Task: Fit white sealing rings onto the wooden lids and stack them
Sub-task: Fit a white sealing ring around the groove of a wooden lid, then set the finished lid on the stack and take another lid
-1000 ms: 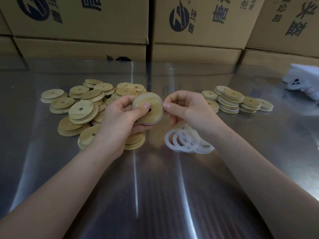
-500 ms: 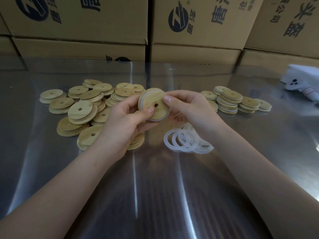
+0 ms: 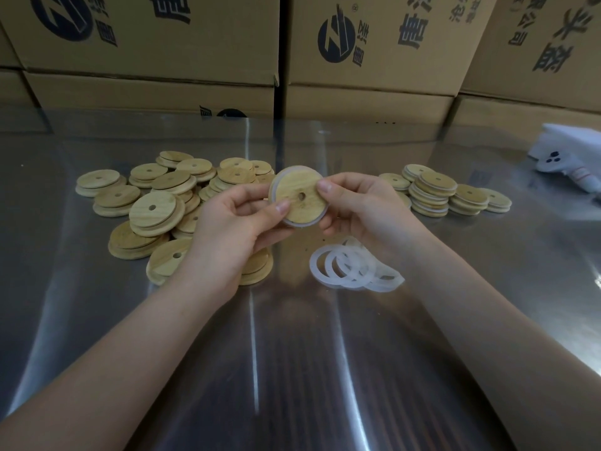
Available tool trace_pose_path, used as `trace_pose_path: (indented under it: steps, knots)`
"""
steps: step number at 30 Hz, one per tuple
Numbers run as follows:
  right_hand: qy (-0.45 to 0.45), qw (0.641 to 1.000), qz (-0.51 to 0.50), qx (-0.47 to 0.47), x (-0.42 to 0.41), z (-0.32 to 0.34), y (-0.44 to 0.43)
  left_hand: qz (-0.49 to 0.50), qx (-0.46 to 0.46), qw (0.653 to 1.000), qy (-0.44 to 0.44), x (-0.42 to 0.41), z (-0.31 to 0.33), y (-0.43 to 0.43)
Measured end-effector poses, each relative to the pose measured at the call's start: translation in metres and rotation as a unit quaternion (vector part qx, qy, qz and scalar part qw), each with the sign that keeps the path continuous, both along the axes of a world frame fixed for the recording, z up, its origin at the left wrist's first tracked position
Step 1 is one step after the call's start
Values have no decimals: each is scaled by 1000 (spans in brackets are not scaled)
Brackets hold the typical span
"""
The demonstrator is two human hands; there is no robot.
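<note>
**Lid being fitted.** A round wooden lid (image 3: 299, 183) with a small centre hole is held above the table (image 3: 292, 369), tilted so that its flat face is turned toward the camera. A white sealing ring (image 3: 304, 223) is seen around its rim as a pale band along the left and lower edges. Whether it is seated all the way round cannot be told.

**Hands.** The lid is gripped from the left by the left hand (image 3: 234, 229), whose thumb is pressed on the face just beside the hole while the fingers are curled behind. It is pinched from the right by the right hand (image 3: 364, 209), with the thumb tip laid on the upper right edge and the other fingers curled behind the lid.

**Supplies.** Just below the right hand, a small heap of loose rings (image 3: 351, 266) is laid on the table, the rings overlapping one another. Behind and beneath the left hand a spread pile of bare lids (image 3: 156, 206) is seen, several leaning on their neighbours. Beyond the right hand, short stacks of ringed lids (image 3: 435, 193) are set side by side, with pale bands showing between the wooden layers.

**Surroundings.** The table is covered with a glossy, reflective sheet. At its far right a white object (image 3: 566, 161) is partly visible. The background is filled by stacked cardboard boxes (image 3: 162, 43) printed with dark logos and characters.
</note>
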State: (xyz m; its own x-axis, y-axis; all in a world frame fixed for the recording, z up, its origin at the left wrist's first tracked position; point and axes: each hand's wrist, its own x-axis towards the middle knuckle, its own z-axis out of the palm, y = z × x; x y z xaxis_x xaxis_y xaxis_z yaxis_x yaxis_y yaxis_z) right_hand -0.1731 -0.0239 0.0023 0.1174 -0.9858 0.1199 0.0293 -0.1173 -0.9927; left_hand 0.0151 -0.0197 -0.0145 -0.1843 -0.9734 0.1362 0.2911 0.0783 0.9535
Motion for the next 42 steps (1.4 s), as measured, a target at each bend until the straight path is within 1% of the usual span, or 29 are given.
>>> trace_pose_path:
  steps: [2, 4, 6, 8, 10, 12, 14, 16, 21, 26, 28, 30, 32, 34, 36, 38, 40, 42]
  knots:
    - [-12, 1000, 10, 7, -1, 0, 0, 12, -4, 1000, -6, 0, 0, 1]
    - [-30, 999, 13, 15, -1, 0, 0, 28, -21, 999, -31, -2, 1, 2]
    - [-56, 998, -2, 21, -3, 1, -1, 35, -32, 998, -52, -4, 1, 4]
    - [-90, 995, -44, 27, -6, 2, -3, 32, -29, 997, -62, -6, 0, 5]
    - [-124, 986, -111, 28, -11, 1, -6, 30, -32, 996, -83, -7, 0, 6]
    - [-141, 972, -186, 21, -19, 0, -9, 29, -54, 990, -127, -8, -2, 7]
    - [-138, 959, -246, 10, -28, -3, -12, 27, -96, 976, -193, -10, -4, 8]
    - [-131, 948, -289, 7, -38, -7, -15, 17, -129, 963, -238, -12, -6, 10]
    - [-111, 932, -345, 19, -58, -16, -24, -12, -219, 918, -329, -15, -10, 14]
    - [-59, 921, -384, 31, -73, -22, -31, -30, -271, 880, -390, -14, -12, 15]
    - [-5, 918, -394, 44, -78, -25, -33, -26, -297, 858, -419, -13, -12, 15]
    - [42, 915, -398, 47, -82, -27, -33, 6, -313, 840, -442, -12, -11, 15]
    - [67, 915, -395, 49, -85, -27, -34, 69, -328, 828, -450, -9, -9, 12]
    - [104, 913, -391, 56, -86, -27, -34, 127, -336, 807, -469, -5, -7, 8]
    - [160, 905, -390, 55, -88, -28, -35, 163, -316, 787, -504, -1, -7, 4]
    - [226, 891, -393, 41, -90, -29, -35, 178, -281, 768, -547, 2, -8, 2]
    - [279, 876, -394, 20, -91, -31, -35, 175, -249, 744, -594, 2, -8, 3]
    - [326, 859, -395, 5, -92, -33, -35, 164, -224, 713, -644, 2, -9, 4]
